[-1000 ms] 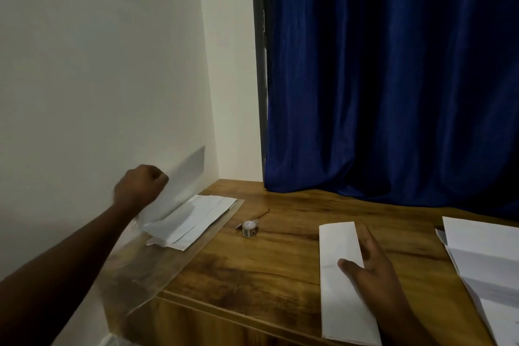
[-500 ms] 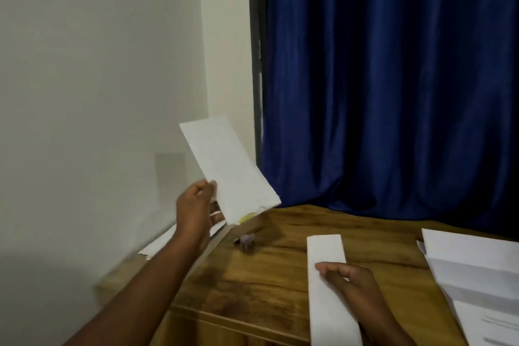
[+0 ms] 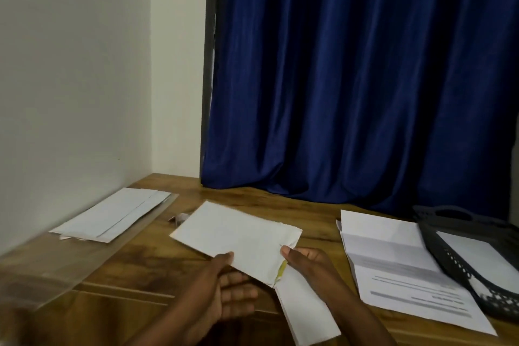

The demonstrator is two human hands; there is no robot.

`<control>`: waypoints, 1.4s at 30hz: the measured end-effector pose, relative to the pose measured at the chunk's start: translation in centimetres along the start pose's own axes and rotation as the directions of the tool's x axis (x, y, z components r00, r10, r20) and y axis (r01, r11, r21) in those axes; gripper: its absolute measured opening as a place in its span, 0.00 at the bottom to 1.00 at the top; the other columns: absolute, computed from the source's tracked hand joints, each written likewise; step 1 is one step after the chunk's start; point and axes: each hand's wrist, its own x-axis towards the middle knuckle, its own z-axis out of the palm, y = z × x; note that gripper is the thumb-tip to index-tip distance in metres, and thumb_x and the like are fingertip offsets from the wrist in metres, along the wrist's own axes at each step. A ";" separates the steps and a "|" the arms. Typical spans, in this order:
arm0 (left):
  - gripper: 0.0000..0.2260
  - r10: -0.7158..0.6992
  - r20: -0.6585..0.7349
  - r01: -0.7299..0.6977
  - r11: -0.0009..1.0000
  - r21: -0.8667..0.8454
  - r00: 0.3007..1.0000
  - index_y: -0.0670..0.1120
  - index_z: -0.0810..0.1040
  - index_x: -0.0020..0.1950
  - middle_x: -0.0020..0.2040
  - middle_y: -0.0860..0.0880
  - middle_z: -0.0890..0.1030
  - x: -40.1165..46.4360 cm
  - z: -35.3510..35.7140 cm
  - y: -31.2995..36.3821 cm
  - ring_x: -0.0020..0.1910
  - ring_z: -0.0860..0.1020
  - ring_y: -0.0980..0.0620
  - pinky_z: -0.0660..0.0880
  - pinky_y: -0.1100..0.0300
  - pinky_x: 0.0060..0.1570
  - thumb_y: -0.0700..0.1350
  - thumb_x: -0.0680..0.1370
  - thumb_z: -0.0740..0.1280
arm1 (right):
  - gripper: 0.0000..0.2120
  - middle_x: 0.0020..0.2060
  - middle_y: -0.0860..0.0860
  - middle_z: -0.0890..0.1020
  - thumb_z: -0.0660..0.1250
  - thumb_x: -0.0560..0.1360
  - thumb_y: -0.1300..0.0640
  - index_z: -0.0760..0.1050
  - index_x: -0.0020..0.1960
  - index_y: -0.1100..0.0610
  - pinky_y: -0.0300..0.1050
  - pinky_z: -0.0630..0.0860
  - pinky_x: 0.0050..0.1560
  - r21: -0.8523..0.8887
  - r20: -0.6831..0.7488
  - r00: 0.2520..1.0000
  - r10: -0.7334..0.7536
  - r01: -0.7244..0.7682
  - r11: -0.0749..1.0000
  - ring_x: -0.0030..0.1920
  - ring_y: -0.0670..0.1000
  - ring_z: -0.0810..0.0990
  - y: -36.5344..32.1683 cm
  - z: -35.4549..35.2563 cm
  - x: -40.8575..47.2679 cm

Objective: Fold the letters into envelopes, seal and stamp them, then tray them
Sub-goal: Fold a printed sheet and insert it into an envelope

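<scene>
A person's two bare hands are holding a white envelope (image 3: 238,239) just above a wooden desk (image 3: 146,261). The left hand (image 3: 224,289) is gripping the envelope's near edge, thumb on top and fingers spread beneath. The right hand (image 3: 306,261) is pinching the envelope's right end, where a yellow strip is showing at its open mouth. A folded letter (image 3: 306,314) is lying on the desk under the right hand, its upper end tucked beneath the envelope. A pile of envelopes (image 3: 112,216) is resting to the left by the wall. Unfolded printed sheets (image 3: 398,267) are lying to the right, partly under a black mesh tray (image 3: 463,258) holding paper. A dark blue curtain (image 3: 351,78) is hanging behind.
</scene>
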 end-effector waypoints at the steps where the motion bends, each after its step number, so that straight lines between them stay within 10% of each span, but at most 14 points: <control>1: 0.18 -0.113 0.086 0.095 0.979 0.182 0.990 0.40 0.78 0.64 0.51 0.39 0.87 -0.6 -0.3 0.3 0.44 0.86 0.40 0.82 0.49 0.39 0.53 0.84 0.62 | 0.15 0.48 0.58 0.88 0.73 0.74 0.51 0.86 0.51 0.63 0.44 0.82 0.50 -0.047 -0.002 1.000 0.004 -0.004 0.999 0.48 0.56 0.88 -0.1 -0.4 0.1; 4: 0.14 -0.222 0.246 0.008 0.756 0.654 0.944 0.46 0.84 0.60 0.53 0.47 0.87 -2.1 -0.9 1.2 0.45 0.85 0.49 0.79 0.59 0.44 0.53 0.83 0.65 | 0.11 0.46 0.56 0.88 0.73 0.76 0.55 0.86 0.50 0.63 0.40 0.82 0.45 -0.119 -0.022 0.999 0.034 -0.036 0.992 0.45 0.52 0.88 0.0 -1.4 1.0; 7: 0.08 0.126 0.379 -0.365 0.648 0.668 0.917 0.50 0.84 0.57 0.52 0.54 0.87 -2.0 -0.8 1.8 0.46 0.85 0.55 0.81 0.62 0.44 0.48 0.79 0.73 | 0.12 0.46 0.57 0.88 0.75 0.74 0.52 0.87 0.49 0.61 0.43 0.82 0.46 -0.146 -0.033 0.997 0.068 -0.072 0.987 0.46 0.54 0.88 0.2 -1.4 2.0; 12: 0.32 0.383 0.478 -0.578 0.208 0.789 0.790 0.74 0.64 0.68 0.62 0.86 0.60 0.7 0.0 3.2 0.64 0.61 0.80 0.65 0.73 0.65 0.67 0.69 0.76 | 0.12 0.30 0.46 0.86 0.75 0.74 0.48 0.82 0.37 0.54 0.31 0.73 0.29 -0.268 -0.064 0.997 0.035 -0.051 0.962 0.31 0.43 0.84 0.1 -0.5 2.2; 16: 0.51 0.256 0.602 -0.623 0.000 0.782 0.756 0.73 0.48 0.77 0.78 0.73 0.49 4.5 0.6 3.5 0.79 0.52 0.64 0.55 0.51 0.80 0.76 0.62 0.74 | 0.19 0.41 0.51 0.88 0.76 0.70 0.42 0.85 0.47 0.58 0.44 0.82 0.47 -0.319 -0.055 0.998 -0.013 -0.005 0.948 0.44 0.51 0.87 0.5 -0.2 2.1; 22: 0.51 0.233 0.636 -0.660 0.041 0.750 0.736 0.75 0.48 0.76 0.78 0.72 0.54 6.9 0.9 1.7 0.77 0.56 0.65 0.58 0.52 0.79 0.74 0.62 0.76 | 0.19 0.35 0.56 0.86 0.76 0.67 0.42 0.84 0.36 0.59 0.40 0.76 0.38 -0.222 -0.057 0.996 -0.064 0.050 0.974 0.36 0.50 0.82 0.9 -1.0 1.6; 28: 0.52 0.339 0.592 -0.647 0.070 0.759 0.731 0.72 0.50 0.77 0.76 0.70 0.55 7.3 0.9 1.3 0.75 0.57 0.66 0.59 0.56 0.77 0.71 0.61 0.79 | 0.08 0.47 0.58 0.88 0.70 0.79 0.57 0.87 0.51 0.59 0.42 0.80 0.44 -0.152 0.021 1.000 -0.014 0.017 0.988 0.44 0.53 0.87 0.9 -1.4 0.9; 42: 0.59 0.410 0.619 -0.536 -0.309 0.786 0.670 0.66 0.42 0.80 0.79 0.62 0.50 7.8 0.7 1.0 0.76 0.50 0.57 0.49 0.48 0.79 0.84 0.57 0.66 | 0.16 0.31 0.50 0.83 0.72 0.76 0.49 0.82 0.32 0.53 0.40 0.73 0.38 -0.321 -0.098 0.994 0.053 -0.082 0.943 0.34 0.48 0.80 0.0 0.3 1.0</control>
